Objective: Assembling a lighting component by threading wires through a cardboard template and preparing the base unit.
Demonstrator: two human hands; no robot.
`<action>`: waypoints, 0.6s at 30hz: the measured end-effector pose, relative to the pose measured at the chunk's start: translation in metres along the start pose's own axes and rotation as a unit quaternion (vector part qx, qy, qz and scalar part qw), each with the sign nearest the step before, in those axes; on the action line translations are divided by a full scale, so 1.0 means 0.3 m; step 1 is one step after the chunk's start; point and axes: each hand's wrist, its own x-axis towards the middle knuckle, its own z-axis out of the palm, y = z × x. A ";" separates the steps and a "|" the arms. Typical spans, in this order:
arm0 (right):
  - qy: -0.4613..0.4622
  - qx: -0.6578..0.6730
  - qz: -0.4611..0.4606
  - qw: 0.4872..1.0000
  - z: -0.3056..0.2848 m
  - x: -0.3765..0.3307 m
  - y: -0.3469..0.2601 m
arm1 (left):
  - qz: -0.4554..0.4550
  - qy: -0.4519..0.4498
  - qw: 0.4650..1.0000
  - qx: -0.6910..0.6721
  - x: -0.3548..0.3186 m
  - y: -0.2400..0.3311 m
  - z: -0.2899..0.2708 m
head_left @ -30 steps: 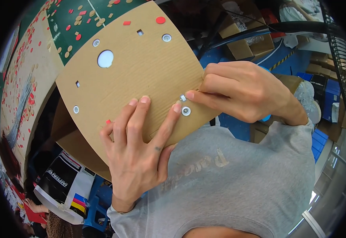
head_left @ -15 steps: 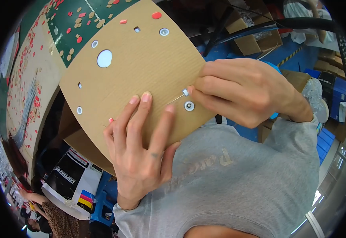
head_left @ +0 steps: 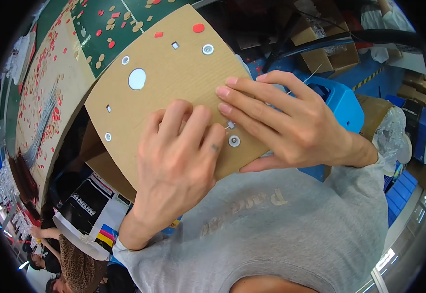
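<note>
Head view: two bare hands press on a punched sheet of brown cardboard held above a grey-shirted lap.

Fingers of the left hand [head_left: 174, 156] lie flat and loosely spread on the cardboard sheet [head_left: 174, 83], grasping nothing; the right hand [head_left: 291, 124] has its fingers extended over the sheet's right edge, thumb beneath, pinching the board. Between both sets of fingertips sit a small white plastic fastener [head_left: 230, 125] and a round white grommet [head_left: 234, 141]. Farther out, the sheet shows a large round hole [head_left: 137, 78], more grommets and red dots. Behind it stand a blue plastic bin [head_left: 337, 100] and a green table [head_left: 101, 19] scattered with punched discs.
</note>
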 end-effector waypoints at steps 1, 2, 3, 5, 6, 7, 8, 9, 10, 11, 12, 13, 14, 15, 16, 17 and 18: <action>0.019 0.009 0.007 1.000 0.014 -0.005 0.002 | 0.005 0.019 1.000 -0.005 -0.010 -0.003 -0.004; 0.038 0.019 0.014 0.999 0.025 -0.007 0.006 | 0.010 0.039 0.999 -0.010 -0.024 -0.007 -0.009; 0.037 0.022 0.014 0.999 0.020 -0.013 0.021 | 0.008 0.037 0.999 -0.010 -0.037 -0.012 -0.017; 0.012 0.025 0.020 0.999 0.001 -0.030 0.053 | -0.024 0.073 0.997 -0.029 -0.080 -0.030 -0.046; 0.026 0.019 0.028 0.999 0.014 -0.035 0.059 | -0.034 0.078 0.996 -0.008 -0.109 -0.045 -0.064; 0.030 0.024 0.023 0.999 0.006 -0.038 0.065 | -0.040 0.077 0.996 -0.003 -0.133 -0.054 -0.060; 0.012 0.018 0.029 0.999 -0.017 -0.038 0.070 | -0.067 0.116 0.991 -0.022 -0.164 -0.062 -0.037; -0.006 0.014 0.034 0.999 -0.033 -0.027 0.067 | -0.096 0.154 0.983 -0.040 -0.194 -0.064 -0.021; 0.003 0.015 0.035 0.999 -0.042 -0.006 0.059 | -0.108 0.166 0.978 -0.068 -0.209 -0.065 -0.010; 0.007 0.020 0.027 0.999 -0.026 0.028 0.037 | -0.115 0.166 0.978 -0.060 -0.211 -0.063 -0.004; 0.041 0.088 0.021 0.995 0.000 0.083 0.002 | -0.122 0.190 0.970 -0.086 -0.209 -0.056 0.003; 0.073 0.150 0.021 0.986 0.027 0.126 -0.030 | -0.122 0.214 0.962 -0.118 -0.204 -0.058 0.017; 0.113 0.150 -0.009 0.982 0.083 0.146 -0.056 | -0.115 0.230 0.957 -0.133 -0.209 -0.062 0.030; 0.112 0.152 -0.015 0.982 0.091 0.156 -0.058 | -0.120 0.233 0.956 -0.129 -0.218 -0.054 0.024; 0.123 0.166 -0.012 0.978 0.095 0.167 -0.059 | -0.127 0.258 0.949 -0.132 -0.227 -0.045 0.016; 0.134 0.179 -0.009 0.975 0.101 0.175 -0.063 | -0.133 0.284 0.940 -0.135 -0.240 -0.037 0.010; 0.186 0.203 0.006 0.961 0.130 0.177 -0.071 | -0.125 0.263 0.946 -0.142 -0.286 -0.044 0.012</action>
